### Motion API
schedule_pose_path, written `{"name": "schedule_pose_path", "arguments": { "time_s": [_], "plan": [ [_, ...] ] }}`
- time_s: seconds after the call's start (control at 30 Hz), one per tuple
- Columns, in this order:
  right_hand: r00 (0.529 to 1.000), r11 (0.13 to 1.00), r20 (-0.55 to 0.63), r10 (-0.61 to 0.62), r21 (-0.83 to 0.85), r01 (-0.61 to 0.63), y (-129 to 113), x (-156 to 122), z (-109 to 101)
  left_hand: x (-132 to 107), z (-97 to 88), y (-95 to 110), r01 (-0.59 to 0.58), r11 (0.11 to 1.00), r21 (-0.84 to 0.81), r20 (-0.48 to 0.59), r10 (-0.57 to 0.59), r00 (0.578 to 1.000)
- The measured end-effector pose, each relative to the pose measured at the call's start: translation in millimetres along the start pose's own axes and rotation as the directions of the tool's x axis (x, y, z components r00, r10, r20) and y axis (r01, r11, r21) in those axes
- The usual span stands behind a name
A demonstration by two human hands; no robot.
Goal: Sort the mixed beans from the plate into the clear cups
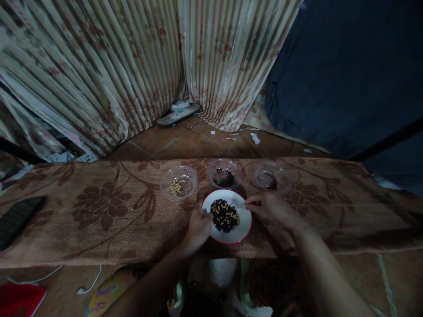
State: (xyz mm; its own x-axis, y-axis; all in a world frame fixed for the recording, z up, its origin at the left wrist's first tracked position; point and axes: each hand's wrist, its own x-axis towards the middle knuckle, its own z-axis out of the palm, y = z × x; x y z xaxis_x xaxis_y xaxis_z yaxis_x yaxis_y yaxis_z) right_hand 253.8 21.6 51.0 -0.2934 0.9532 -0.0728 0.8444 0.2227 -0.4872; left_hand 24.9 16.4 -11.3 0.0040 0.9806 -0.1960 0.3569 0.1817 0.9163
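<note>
A white plate with a red rim (245, 222) sits near the front edge of the cloth-covered table. On it lies a heap of mixed dark and pale yellow beans (224, 215). My left hand (199, 226) is closed on the plate's left rim, thumb on top. My right hand (267, 206), at the plate's right side, pinches a slim silvery utensil (238, 205) whose far end reaches the beans; its exact kind is unclear. Behind the plate stand a clear bowl (191, 185) with yellow beans, another clear bowl (238, 169) with black ones, and a third clear bowl (283, 176) with dark reddish ones.
A brown floral cloth (139, 237) covers the long table. A dark phone (21, 220) lies at its left end. Beyond are striped curtains (148, 57), a skateboard (178, 115) and scattered white bits on the tiled floor. A white cable (92, 284) lies below at left.
</note>
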Motion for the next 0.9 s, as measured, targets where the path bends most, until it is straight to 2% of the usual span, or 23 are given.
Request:
{"name": "schedule_pose_path", "arguments": {
  "time_s": [0.17, 0.37, 0.63, 0.9],
  "plan": [
    [1.000, 1.000, -0.024, 0.010, -0.025, -0.011, 1.4, 0.3, 3.3, 0.1, 0.2, -1.1, 0.016, 1.000, -0.022, 0.021, -0.016, 1.000],
    [0.999, 1.000, 0.031, 0.017, -0.019, -0.016, 2.7, 2.1, 2.5, 0.9, 1.4, -1.1, 0.018, 0.999, -0.030, 0.006, -0.018, 1.000],
    [1.000, 1.000, 0.026, 0.017, -0.009, -0.017, -0.9, -1.5, 1.0, -1.0, -0.2, 4.1, 0.011, 1.000, -0.012, 0.004, -0.011, 1.000],
    [1.000, 0.999, 0.011, 0.020, -0.027, -0.020, -0.4, -0.5, 2.0, 0.6, 1.3, -1.7, 0.006, 1.000, 0.010, -0.004, -0.006, 1.000]
  ]
}}
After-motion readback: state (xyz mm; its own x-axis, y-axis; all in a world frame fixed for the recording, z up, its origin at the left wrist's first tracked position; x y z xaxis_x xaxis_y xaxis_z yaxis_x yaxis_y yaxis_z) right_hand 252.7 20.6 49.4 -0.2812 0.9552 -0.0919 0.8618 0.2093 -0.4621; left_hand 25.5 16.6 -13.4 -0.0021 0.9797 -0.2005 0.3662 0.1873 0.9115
